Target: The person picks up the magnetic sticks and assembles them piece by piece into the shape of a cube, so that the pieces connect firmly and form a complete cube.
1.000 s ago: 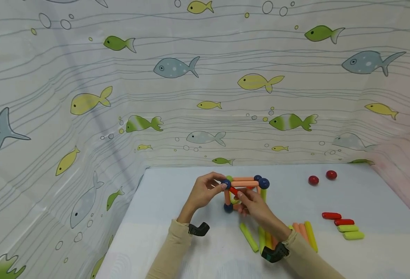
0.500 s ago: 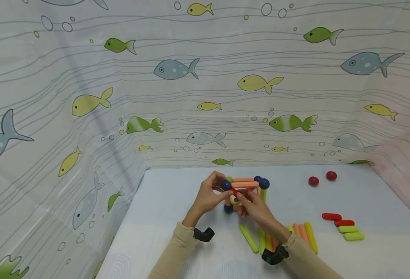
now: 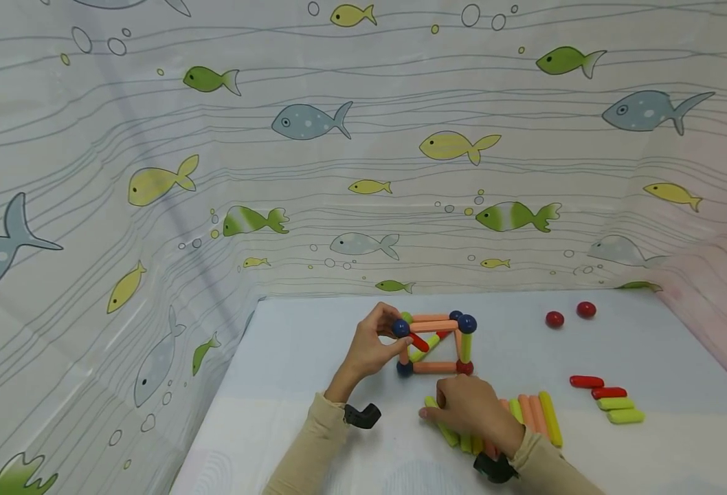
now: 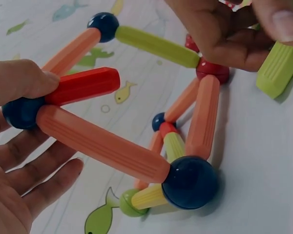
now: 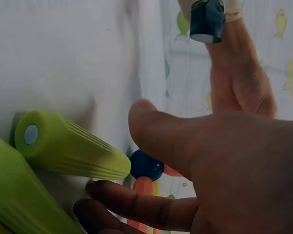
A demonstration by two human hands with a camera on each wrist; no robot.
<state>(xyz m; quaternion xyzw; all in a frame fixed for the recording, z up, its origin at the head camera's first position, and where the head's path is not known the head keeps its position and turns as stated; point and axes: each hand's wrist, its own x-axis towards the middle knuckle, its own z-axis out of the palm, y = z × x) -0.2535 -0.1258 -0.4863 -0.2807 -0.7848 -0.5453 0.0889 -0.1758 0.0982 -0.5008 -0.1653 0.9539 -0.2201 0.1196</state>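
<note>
At the frame point(image 3: 434, 326) on the table point(image 3: 289, 378), L hand point(image 3: 366, 349) grips the blue ball point(image 4: 22, 114) at an upper corner, thumb on the red rod point(image 4: 90, 87) sticking out from it. R hand point(image 3: 471, 407) is w/ thumb & fingers apart, right by the green rod point(image 3: 446, 433); contact unclear. More rods point(image 3: 550, 419) lie alongside, 2 red balls point(image 3: 554, 319) farther back, R side.

A red stick point(image 4: 88, 86) and dark blue ball point(image 4: 22, 114) contrast with a ribbed lime stick point(image 5: 75, 148) and fish-patterned backdrop point(image 3: 376, 75)
</note>
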